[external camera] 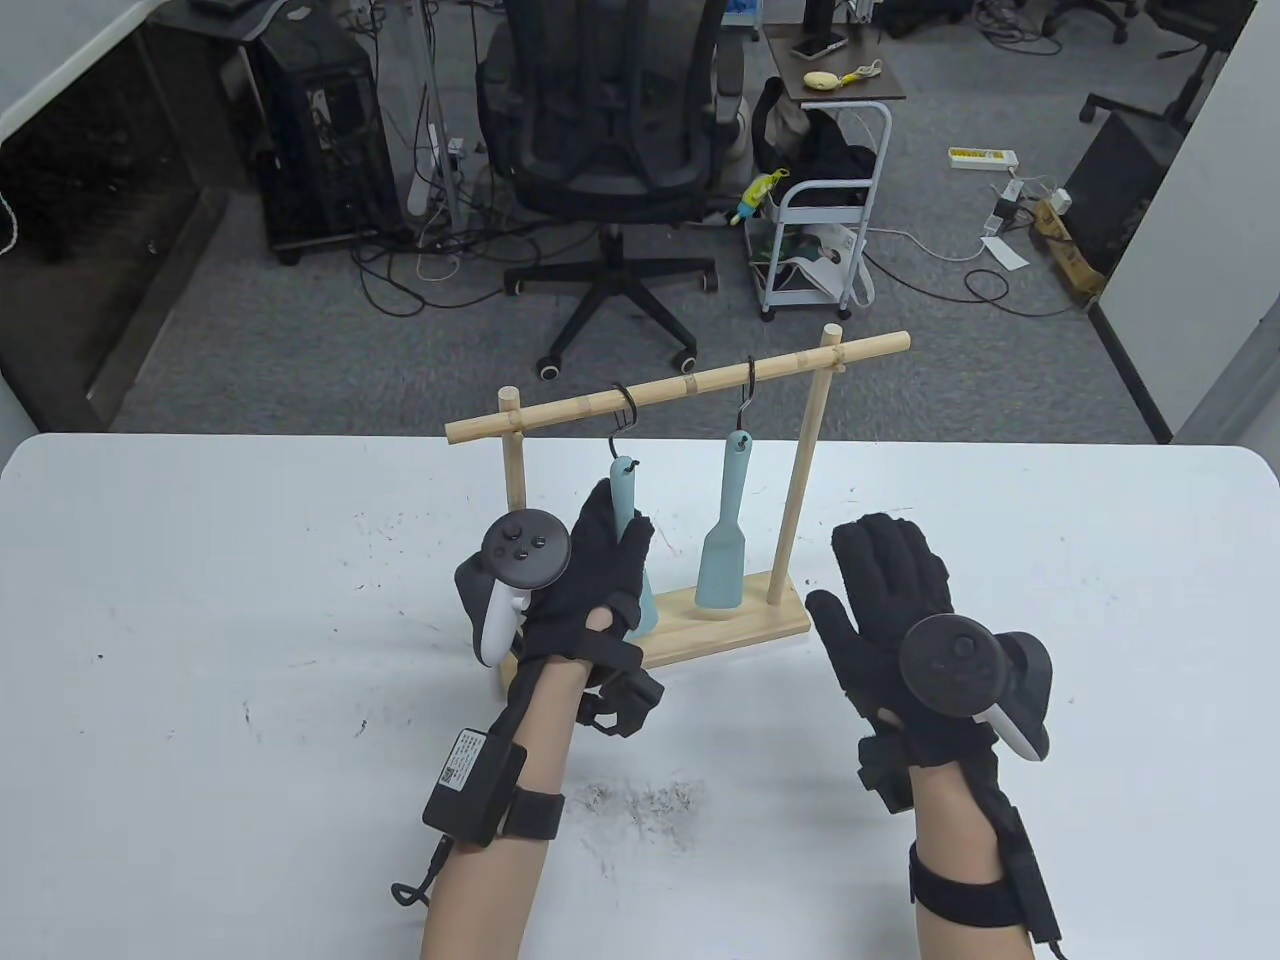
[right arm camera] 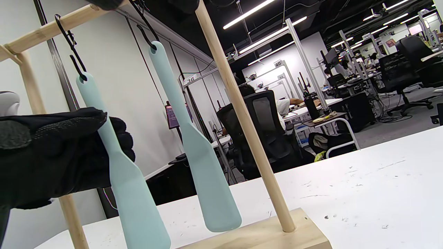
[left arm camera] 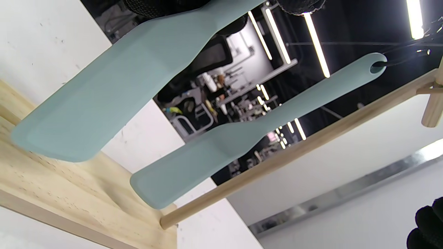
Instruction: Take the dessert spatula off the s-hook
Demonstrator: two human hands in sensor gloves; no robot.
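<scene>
Two pale teal dessert spatulas hang from black S-hooks on a wooden rack's crossbar [external camera: 680,385]. My left hand [external camera: 605,545] grips the handle of the left spatula [external camera: 623,480], which still hangs on its S-hook [external camera: 624,405]; the grip also shows in the right wrist view [right arm camera: 100,128]. The right spatula [external camera: 722,540] hangs free on its hook [external camera: 745,395]. My right hand [external camera: 885,575] is open, fingers spread, hovering just right of the rack's right post [external camera: 800,470], touching nothing. In the left wrist view the held spatula's blade [left arm camera: 104,97] fills the left.
The rack's wooden base [external camera: 740,625] stands mid-table on the white table [external camera: 200,650]. A black office chair [external camera: 610,130] and a small white cart [external camera: 820,220] stand on the floor beyond the far edge.
</scene>
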